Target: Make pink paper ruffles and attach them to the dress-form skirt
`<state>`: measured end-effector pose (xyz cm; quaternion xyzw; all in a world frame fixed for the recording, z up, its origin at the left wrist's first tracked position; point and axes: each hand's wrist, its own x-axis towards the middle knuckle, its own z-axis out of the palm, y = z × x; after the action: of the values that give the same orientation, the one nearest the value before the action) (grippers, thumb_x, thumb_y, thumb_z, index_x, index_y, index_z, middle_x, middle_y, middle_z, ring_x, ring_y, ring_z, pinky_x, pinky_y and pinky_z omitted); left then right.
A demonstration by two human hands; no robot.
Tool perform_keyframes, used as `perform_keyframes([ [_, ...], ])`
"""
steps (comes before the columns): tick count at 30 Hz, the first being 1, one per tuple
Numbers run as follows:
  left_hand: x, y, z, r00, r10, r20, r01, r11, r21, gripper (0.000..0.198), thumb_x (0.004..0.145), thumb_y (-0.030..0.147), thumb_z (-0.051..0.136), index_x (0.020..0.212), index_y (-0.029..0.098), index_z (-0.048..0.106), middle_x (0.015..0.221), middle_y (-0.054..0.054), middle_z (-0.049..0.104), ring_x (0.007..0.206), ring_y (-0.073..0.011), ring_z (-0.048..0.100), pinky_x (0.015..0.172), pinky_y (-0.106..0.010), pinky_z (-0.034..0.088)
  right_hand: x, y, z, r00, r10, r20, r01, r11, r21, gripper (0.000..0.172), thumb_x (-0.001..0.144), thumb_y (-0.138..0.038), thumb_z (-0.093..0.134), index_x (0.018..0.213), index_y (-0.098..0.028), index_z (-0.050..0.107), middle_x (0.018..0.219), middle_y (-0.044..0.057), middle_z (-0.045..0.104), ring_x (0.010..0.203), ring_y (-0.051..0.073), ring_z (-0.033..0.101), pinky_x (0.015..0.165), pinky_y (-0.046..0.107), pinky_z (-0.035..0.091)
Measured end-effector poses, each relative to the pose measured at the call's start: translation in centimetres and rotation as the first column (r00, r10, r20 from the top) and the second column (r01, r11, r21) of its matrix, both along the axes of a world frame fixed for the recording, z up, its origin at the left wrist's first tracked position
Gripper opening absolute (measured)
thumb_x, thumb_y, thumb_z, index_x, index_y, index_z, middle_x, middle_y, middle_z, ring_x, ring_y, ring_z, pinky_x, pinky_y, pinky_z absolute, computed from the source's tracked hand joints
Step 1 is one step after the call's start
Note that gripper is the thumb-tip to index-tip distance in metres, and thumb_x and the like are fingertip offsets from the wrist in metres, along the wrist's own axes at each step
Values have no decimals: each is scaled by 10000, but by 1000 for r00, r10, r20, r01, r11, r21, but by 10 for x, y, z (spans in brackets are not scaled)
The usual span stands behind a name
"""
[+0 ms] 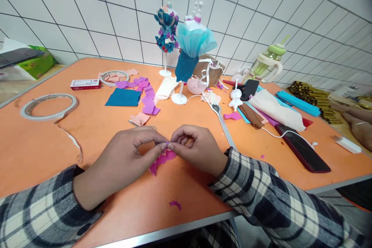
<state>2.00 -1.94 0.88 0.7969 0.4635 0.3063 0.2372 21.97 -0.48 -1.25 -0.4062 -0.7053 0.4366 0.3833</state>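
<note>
Over the orange table, my left hand and my right hand meet fingertip to fingertip. Both pinch a tiny bit of purple crepe paper between thumb and forefinger. Below the fingers lies a larger magenta paper piece; whether it joins the pinched bit cannot be made out. A small magenta scrap lies nearer the table edge. Beyond my hands are peach paper squares, partly covering a metal tool, along with purple paper pieces and a blue paper sheet.
Two small dress stands, one with blue ruffles and one with a turquoise skirt, stand near the tiled wall. Tape rolls lie left. Tweezers, a phone, rolled papers and a green-lidded bottle are right.
</note>
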Motion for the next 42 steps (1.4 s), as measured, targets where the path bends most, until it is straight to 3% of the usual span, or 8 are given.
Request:
perform_keyframes([
  [7, -4, 4, -1, 997, -71, -2, 71, 997, -12, 220, 922, 358, 619, 851, 265, 805, 799, 4, 792, 782, -191, 735, 729, -255, 534, -1, -4, 1, 999, -43, 11, 42, 998, 44, 111, 774, -217, 769, 738, -168, 676, 583, -67, 569, 492, 52, 460, 458, 167, 355],
  [15, -6, 7, -3, 984, -118, 131, 138, 977, -161, 211, 915, 382, 632, 932, 301, 825, 893, 12, 817, 876, -190, 752, 797, -237, 559, 1, -4, 1, 998, -61, 28, 57, 993, 107, 104, 779, -213, 756, 739, -167, 672, 587, -71, 567, 492, 48, 458, 474, 165, 367],
  [20, -3, 6, -2, 996, -2, 88, 18, 984, -180, 221, 875, 425, 641, 899, 304, 825, 887, 9, 822, 853, -209, 752, 788, -269, 558, 2, -2, 0, 992, -99, 74, 84, 979, 184, 90, 775, -196, 752, 736, -171, 674, 609, -62, 592, 509, 55, 491, 504, 175, 387],
  [24, -2, 4, 0, 998, 60, 22, -57, 990, -131, 221, 849, 440, 646, 807, 285, 799, 799, 24, 804, 756, -193, 732, 731, -268, 534, 2, -2, 0, 997, -36, 63, 24, 984, 176, 63, 799, -206, 734, 772, -170, 689, 650, -42, 633, 549, 75, 554, 546, 192, 435],
  [30, 0, 0, 4, 994, 78, -82, -74, 996, 44, 198, 861, 369, 624, 768, 265, 764, 755, 39, 784, 697, -167, 704, 683, -257, 483, 3, -3, 0, 996, 30, 81, -47, 976, 213, 51, 830, -209, 720, 797, -174, 706, 686, -27, 665, 600, 87, 585, 592, 203, 458],
  [37, 1, -3, 1, 996, 41, -85, -40, 999, 12, 214, 882, 373, 618, 772, 260, 763, 747, 33, 771, 688, -166, 694, 662, -266, 483, 2, 0, -2, 993, -4, 122, -10, 994, 111, 57, 812, -209, 738, 783, -169, 710, 627, -51, 610, 530, 63, 505, 507, 183, 389],
  [42, 0, -2, -2, 997, 35, -72, -38, 998, -40, 228, 883, 375, 603, 817, 267, 792, 796, 11, 790, 742, -188, 715, 704, -293, 515, 0, 0, -3, 990, -19, 141, 7, 996, 85, 39, 784, -169, 729, 768, -171, 693, 610, -67, 583, 524, 57, 484, 524, 183, 385],
])
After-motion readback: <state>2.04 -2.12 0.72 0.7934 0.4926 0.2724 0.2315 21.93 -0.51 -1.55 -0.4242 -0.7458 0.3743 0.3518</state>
